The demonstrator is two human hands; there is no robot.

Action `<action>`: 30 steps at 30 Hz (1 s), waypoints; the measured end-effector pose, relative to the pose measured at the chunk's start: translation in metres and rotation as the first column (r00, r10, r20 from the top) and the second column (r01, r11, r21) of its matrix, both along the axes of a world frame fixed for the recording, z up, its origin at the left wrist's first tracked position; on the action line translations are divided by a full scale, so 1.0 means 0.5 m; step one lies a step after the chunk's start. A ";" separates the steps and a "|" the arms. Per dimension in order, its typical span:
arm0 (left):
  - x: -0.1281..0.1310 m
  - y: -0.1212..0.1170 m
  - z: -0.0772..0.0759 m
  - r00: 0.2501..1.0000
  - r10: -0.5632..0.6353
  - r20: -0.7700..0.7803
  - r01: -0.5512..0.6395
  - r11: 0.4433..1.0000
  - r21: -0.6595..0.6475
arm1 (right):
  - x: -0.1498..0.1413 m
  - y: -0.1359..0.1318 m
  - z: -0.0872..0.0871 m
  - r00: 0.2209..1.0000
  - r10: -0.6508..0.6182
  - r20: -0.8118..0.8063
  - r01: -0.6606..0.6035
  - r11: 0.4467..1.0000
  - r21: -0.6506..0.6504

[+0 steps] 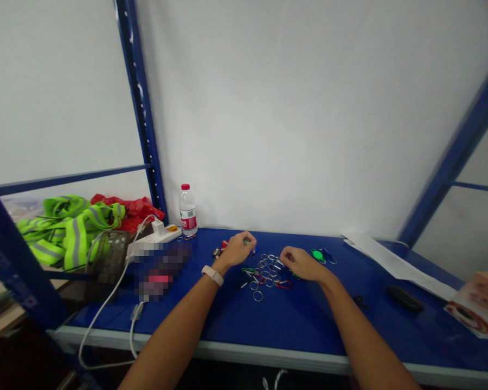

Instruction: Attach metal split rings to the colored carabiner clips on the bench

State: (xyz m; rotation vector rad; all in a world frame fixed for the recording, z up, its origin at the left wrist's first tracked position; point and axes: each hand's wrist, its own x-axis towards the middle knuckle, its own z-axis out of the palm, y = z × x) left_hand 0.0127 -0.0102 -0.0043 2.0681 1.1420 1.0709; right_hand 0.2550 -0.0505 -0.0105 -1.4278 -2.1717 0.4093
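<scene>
Over the back of the blue tabletop my left hand (238,249) is closed, and a bit of a small green object (246,243) shows at its fingers. My right hand (303,264) has its fingertips pinched together at the right edge of a pile of metal split rings (265,275); what they hold, if anything, is hidden. Red carabiner clips (284,285) and a green carabiner (248,270) lie among the rings. Small red and dark pieces (217,252) sit beside my left wrist. Right of my right hand lies a round green piece (318,255) with a ring near it.
A water bottle (187,211) stands at the back left, by a white power strip (154,242) with cables. Yellow-green reflective straps (75,233) are heaped at the left. White paper (390,262), a black case (404,298) and a printed box (477,306) lie at the right.
</scene>
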 end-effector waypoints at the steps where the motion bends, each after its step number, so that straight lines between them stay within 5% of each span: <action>1: 0.000 0.001 -0.001 1.000 -0.010 0.001 0.010 1.000 -0.005 | 0.002 0.001 0.000 1.000 -0.004 -0.005 0.004 1.000 0.011; 12: 0.005 -0.016 0.007 0.991 -0.117 -0.070 0.116 0.993 -0.005 | -0.007 -0.002 0.005 0.983 0.033 -0.180 -0.039 0.999 -0.026; 23: -0.008 -0.002 -0.014 0.890 -0.095 -0.446 0.137 0.989 0.061 | -0.012 -0.001 0.008 0.988 -0.003 -0.156 0.013 0.998 0.063; 30: 0.002 -0.024 0.004 0.926 -0.014 -0.377 0.112 0.964 0.239 | -0.012 0.002 0.010 0.956 0.024 -0.293 0.001 0.996 0.087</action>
